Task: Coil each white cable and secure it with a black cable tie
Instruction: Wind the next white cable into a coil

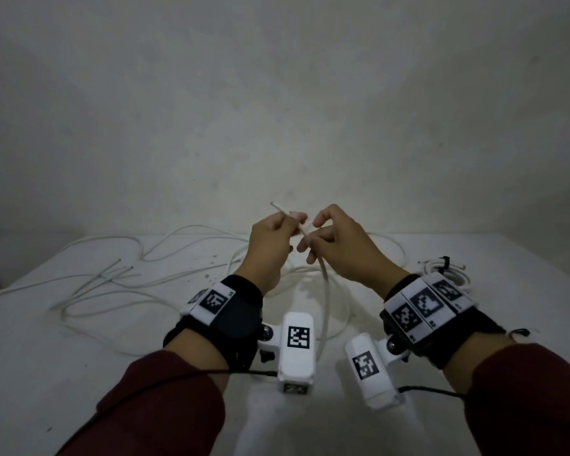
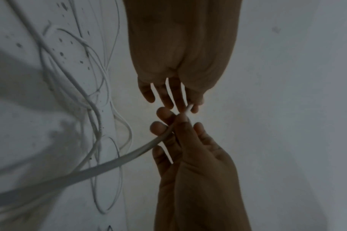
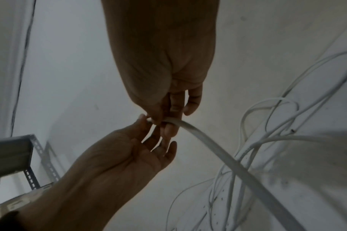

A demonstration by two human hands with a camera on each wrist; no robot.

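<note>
Cable end held up over the counter [image 1: 79,324]. Left hand [image 1: 270,245] pinches the white cable [image 1: 324,291] near its free tip; right hand [image 1: 336,245] has it pinched between thumb and fingertips just beside, fingers partly curled. Remaining length hangs to the loose cables [image 1: 112,281] on the counter. Judgement: first loop just starting. Keep the left grip fixed as anchor, feed even loops with the right, watch for snags in the tangle. No containers in view. One coiled bundle [image 1: 441,271], black tie on, lies right.
</note>
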